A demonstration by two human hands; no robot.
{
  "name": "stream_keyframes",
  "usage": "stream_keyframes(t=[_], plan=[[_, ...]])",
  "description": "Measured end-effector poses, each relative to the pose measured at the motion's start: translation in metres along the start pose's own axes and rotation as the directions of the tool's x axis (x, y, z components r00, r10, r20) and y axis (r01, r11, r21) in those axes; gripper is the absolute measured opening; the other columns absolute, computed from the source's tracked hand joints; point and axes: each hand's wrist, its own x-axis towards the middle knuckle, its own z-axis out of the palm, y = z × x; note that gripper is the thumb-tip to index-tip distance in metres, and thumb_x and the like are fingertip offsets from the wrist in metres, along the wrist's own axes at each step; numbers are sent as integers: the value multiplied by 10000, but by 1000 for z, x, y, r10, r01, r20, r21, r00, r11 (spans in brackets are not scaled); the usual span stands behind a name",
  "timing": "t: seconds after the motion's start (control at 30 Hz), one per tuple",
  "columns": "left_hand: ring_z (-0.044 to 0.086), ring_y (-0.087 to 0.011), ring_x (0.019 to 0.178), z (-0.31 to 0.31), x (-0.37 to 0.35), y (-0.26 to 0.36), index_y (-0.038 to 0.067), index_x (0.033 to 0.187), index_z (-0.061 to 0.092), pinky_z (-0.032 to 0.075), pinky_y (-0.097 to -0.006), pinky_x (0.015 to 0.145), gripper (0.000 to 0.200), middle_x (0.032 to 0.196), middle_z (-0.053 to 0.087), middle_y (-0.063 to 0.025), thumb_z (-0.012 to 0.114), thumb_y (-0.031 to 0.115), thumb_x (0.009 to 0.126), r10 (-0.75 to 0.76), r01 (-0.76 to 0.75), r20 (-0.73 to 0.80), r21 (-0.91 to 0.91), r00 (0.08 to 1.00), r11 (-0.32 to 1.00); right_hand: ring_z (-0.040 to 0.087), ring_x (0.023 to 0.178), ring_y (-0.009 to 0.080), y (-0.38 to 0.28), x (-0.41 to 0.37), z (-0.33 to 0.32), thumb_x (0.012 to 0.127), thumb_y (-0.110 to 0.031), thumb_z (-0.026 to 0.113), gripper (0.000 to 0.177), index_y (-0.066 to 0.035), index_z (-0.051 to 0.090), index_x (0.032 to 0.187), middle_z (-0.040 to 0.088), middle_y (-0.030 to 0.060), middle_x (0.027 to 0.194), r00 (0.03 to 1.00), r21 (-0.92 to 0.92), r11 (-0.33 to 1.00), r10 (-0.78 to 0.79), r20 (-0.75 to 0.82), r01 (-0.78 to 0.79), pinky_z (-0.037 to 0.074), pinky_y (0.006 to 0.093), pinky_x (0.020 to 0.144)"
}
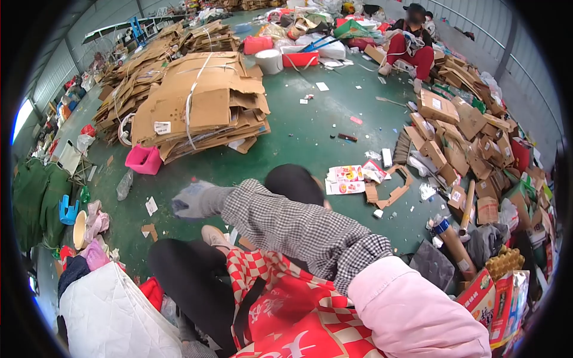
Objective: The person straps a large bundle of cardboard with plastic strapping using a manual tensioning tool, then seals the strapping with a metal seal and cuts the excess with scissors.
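My right hand [197,200], in a grey glove, reaches across my body to the left above the green floor. Motion blurs its fingers, and I cannot make out anything held in it. A checked sleeve cover [298,224] and a pink sleeve [418,307] cover that arm. My left hand [196,349] shows only as a bit of grey knit at the bottom edge, beside a white quilted sheet [113,313]; its fingers are hidden. A red checked apron [292,310] covers my lap between my dark-trousered knees.
A strapped cardboard stack [197,101] stands ahead, with a pink bin [143,160] beside it. Loose cardboard boxes [459,137] pile up on the right. Printed packaging [345,180] and a brush [402,147] lie on the floor. Another person [412,51] sits at the back right.
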Motion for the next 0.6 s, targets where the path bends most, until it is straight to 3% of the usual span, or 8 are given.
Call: stream_keyframes(t=[0.07,0.2,0.23,0.27,0.33,0.37,0.43,0.6], plan=[[515,-255,1115,-1,2,-2,30,1259,461,442,-369,931,366,1267,498,-122,411,227,954,12,-9,55,-59,998,998,592,942,323,8,-26,-4,822,-407,491,391,-101,599,1040,626,145,1017,991,27,1000,6,131,-9,459,407,817],[566,-206,1000,60,36,54,56,1250,479,453,-326,875,367,1146,583,-70,384,264,963,147,-129,-34,325,989,937,591,938,332,54,-60,2,837,-395,476,401,-76,585,1056,625,161,991,927,7,991,124,355,-135,456,411,794],[576,-177,950,48,57,56,46,1240,486,460,-292,829,352,1105,589,-58,440,233,945,114,-118,33,225,993,967,580,966,332,65,-63,-5,847,-390,469,406,-78,579,1082,618,163,1022,884,-14,982,177,432,-189,451,409,817],[586,-148,900,40,81,58,36,1230,494,467,-259,784,346,1065,594,-46,496,203,927,90,-103,111,123,990,987,589,940,334,82,-66,-6,828,-406,473,411,-79,599,1042,627,162,982,896,-23,985,168,410,-174,455,414,802],[585,-140,878,164,66,110,29,1216,511,465,-249,776,342,1051,594,-34,507,207,924,95,-9,-159,475,983,880,598,923,331,113,-69,-14,814,-423,479,420,-84,616,1020,637,160,944,912,-23,982,180,369,-185,460,415,796],[585,-140,878,169,84,115,29,1216,511,465,-249,776,342,1051,594,-34,507,207,924,98,-4,-176,469,980,883,599,930,327,127,-66,-22,818,-423,480,423,-87,612,1039,638,160,945,915,-15,978,199,351,-207,460,410,806],[588,-146,914,170,120,117,19,1204,523,468,-249,795,349,1075,591,-52,521,215,916,217,-186,36,663,976,725,580,983,320,135,-59,-46,819,-435,489,448,-97,588,1096,620,152,1021,911,-49,963,266,316,-264,447,405,844],[567,-170,1018,186,207,128,6,1218,504,445,-268,876,365,1145,576,-81,507,219,923,100,-102,29,434,995,895,483,1156,336,228,-1,-48,813,-467,517,581,-131,454,1283,491,143,1280,935,-157,941,324,144,-301,376,431,970]])
